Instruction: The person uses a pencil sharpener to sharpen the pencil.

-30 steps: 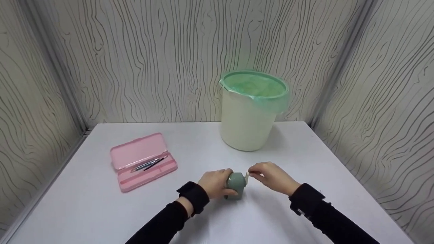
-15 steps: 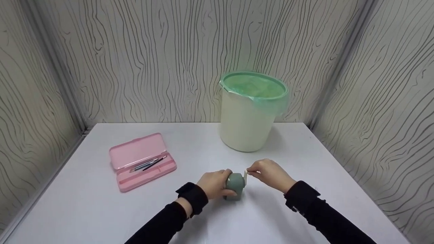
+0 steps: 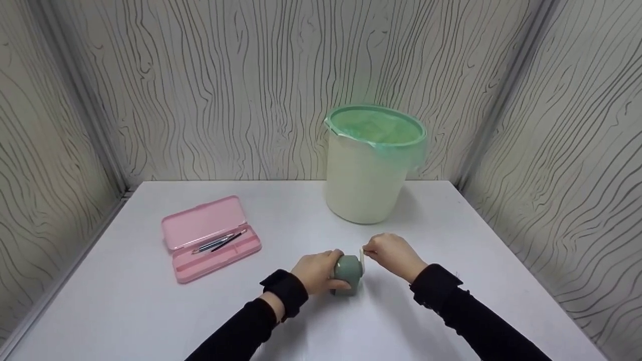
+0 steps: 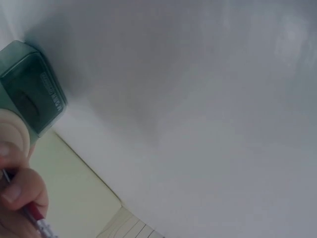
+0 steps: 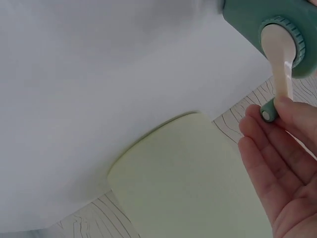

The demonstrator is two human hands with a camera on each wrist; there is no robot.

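Left hand [image 3: 316, 273] and right hand [image 3: 393, 253] were both curled on parts of one green sharpener [image 3: 347, 271], which sat on the near half of the tabletop [image 3: 130, 301], a little right of centre as I saw it. The left gripped its body from the left side, thumb lying across the near face. The right pinched the end of the cream crank [image 5: 280, 47], and the right wrist view showed me the small green knob [image 5: 268, 112] by the thumb and fingers. Through the left wrist camera I made out the dark see-through drawer [image 4: 34, 94] and, against fingers at the edge, a slim stick [image 4: 35, 211] with red and silvery parts; I couldn't tell for certain what it was.

Off to the left lay a pink pencil case [image 3: 205, 220], lid folded back, with slim pens [image 3: 216, 243] in its tray. Beyond the hands I had a pale bin [image 3: 358, 183], a translucent green liner [image 3: 376, 125] turned over its rim, and walls [image 3: 241, 90] with wood-grain lines.
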